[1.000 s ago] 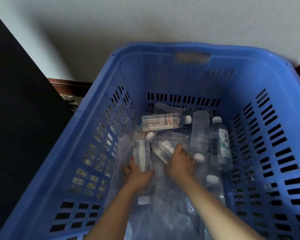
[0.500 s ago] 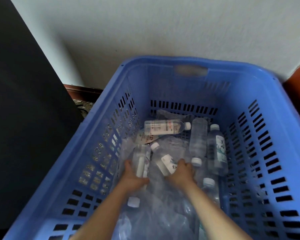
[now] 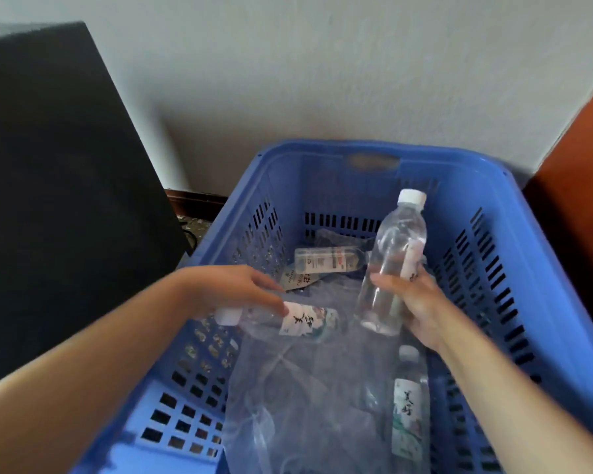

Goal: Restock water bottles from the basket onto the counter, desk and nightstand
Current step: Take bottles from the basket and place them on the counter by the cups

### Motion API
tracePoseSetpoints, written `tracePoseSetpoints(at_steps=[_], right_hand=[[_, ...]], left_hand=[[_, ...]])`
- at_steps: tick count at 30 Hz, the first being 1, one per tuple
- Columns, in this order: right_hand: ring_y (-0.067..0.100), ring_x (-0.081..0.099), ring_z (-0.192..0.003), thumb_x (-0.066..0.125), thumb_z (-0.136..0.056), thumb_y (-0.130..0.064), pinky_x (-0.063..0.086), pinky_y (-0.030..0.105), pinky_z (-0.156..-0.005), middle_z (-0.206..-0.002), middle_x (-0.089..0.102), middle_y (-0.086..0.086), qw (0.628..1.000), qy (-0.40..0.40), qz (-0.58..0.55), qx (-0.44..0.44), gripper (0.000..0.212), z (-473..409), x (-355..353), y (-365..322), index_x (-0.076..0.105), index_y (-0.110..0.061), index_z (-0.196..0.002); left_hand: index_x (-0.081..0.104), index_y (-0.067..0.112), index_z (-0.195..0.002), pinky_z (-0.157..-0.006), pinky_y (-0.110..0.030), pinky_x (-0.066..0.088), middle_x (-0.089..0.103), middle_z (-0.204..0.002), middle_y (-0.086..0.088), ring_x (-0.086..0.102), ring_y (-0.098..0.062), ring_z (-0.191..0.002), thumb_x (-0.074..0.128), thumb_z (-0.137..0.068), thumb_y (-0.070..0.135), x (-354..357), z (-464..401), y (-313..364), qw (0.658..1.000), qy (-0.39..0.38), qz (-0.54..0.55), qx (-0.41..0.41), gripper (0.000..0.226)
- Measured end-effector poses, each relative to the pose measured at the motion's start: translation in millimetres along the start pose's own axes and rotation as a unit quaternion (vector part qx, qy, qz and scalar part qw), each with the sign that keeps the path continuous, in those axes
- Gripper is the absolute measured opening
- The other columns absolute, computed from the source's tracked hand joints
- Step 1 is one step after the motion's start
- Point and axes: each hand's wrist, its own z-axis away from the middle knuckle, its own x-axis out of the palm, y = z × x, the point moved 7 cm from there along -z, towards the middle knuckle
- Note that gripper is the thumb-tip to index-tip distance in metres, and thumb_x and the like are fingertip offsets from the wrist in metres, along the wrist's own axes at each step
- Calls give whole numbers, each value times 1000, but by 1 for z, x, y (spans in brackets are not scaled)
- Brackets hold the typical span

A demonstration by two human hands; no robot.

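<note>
Black panel [image 3: 48, 186]: flat, matte, dark slab at my far left, standing beside the basket.
Basket [image 3: 514, 213]: blue moulded plastic, rectangular, its walls cut with rows of slots, a handle hole in the far wall; it sits against a pale wall.
My left hand [image 3: 233, 289]: over the basket's left side, fingers curled round the neck end of a bottle, thumb across the top.
Left bottle [image 3: 298, 323]: clear plastic, held lying sideways above the basket floor, white cap pointing left; white label with black brush-style characters and a green-blue picture, which I cannot read for certain.
Plastic wrap [image 3: 288, 388]: thin, crinkled, see-through sheet spread over the basket floor under both my hands.
Lying bottle [image 3: 326, 265]: clear, on its side at the back of the basket, white label with a red mark; the print is too small to read.
Flat label piece [image 3: 297, 278]: pale, with dark characters, just in front of that lying bottle; unreadable.
My right hand [image 3: 415, 302]: fingers wrapped round the lower half of a second bottle.
Right bottle [image 3: 391, 265]: clear, ribbed, nearly upright and tipped slightly right, white screw cap uppermost, lifted above the basket floor; only the edge of its label shows.
Near bottle [image 3: 409, 415]: lying in the basket under my right forearm, white cap away from me, same brush-character label with green picture.
</note>
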Motion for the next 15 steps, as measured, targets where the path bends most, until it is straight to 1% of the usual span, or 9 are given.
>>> tracePoseSetpoints(at_steps=[2,4,6,8,10,12,13,14,15], right_hand=[[21,66,-93,77,-44,-26,53,38,-79,-93,71,-2,987,-142,58,-45,77,24,18,-44,56,-19,-118],[12,69,-81,71,-44,-23,56,29,-70,-84,73,-4,958,-272,87,-30,58,51,37,-60,66,-24,-102],[12,69,-76,68,-50,-16,57,26,-64,-85,70,1,931,-355,84,7,49,72,49,-58,67,-23,-99],[13,68,-84,66,-54,-15,57,26,-70,-96,68,3,910,-405,88,26,59,88,57,-48,56,-18,-112],[9,68,-86,69,-53,-15,55,23,-72,-94,71,-4,897,-431,94,25,67,101,63,-39,47,-17,-116],[6,67,-89,84,-50,-24,54,20,-75,-95,72,-8,883,-460,89,17,78,112,72,-30,47,-19,-118],[4,67,-92,87,-50,-34,53,18,-77,-96,72,-9,881,-467,80,21,78,116,74,-25,52,-20,-118],[2,66,-93,86,-50,-40,52,17,-78,-97,72,-12,879,-472,68,31,74,120,77,-21,58,-21,-116],[1,66,-92,87,-50,-40,52,17,-77,-96,73,-13,876,-478,56,38,69,123,79,-17,64,-25,-113]], left_hand=[[65,35,-99,-97,-42,51,69,-105,2,65,-19,-100,70,-80,25,-8,20,19,998,-55,-29,21,22],[68,23,-105,-94,-46,51,70,-103,-2,65,-23,-96,69,-75,21,-13,39,42,991,-110,-46,54,30],[68,18,-101,-80,-34,56,71,-95,-3,66,-19,-86,68,-68,25,-11,52,63,977,-168,-101,84,34],[65,15,-98,-76,-33,56,70,-94,-11,65,-20,-81,74,-70,24,-9,53,78,964,-196,-153,90,31],[58,5,-112,-93,-55,48,63,-113,-26,62,-33,-93,73,-71,22,-6,51,86,956,-208,-191,75,48],[52,0,-120,-98,-66,39,60,-120,-29,60,-40,-102,71,-71,23,1,50,88,945,-233,-221,55,58],[57,0,-115,-95,-65,42,66,-111,-26,62,-37,-96,69,-73,22,4,49,90,941,-248,-224,50,48],[69,5,-99,-86,-58,47,72,-93,-17,66,-28,-84,66,-78,20,7,46,91,938,-253,-231,42,26],[76,14,-74,-74,-47,53,73,-73,-6,68,-18,-67,61,-84,15,6,41,92,939,-247,-238,30,18]])
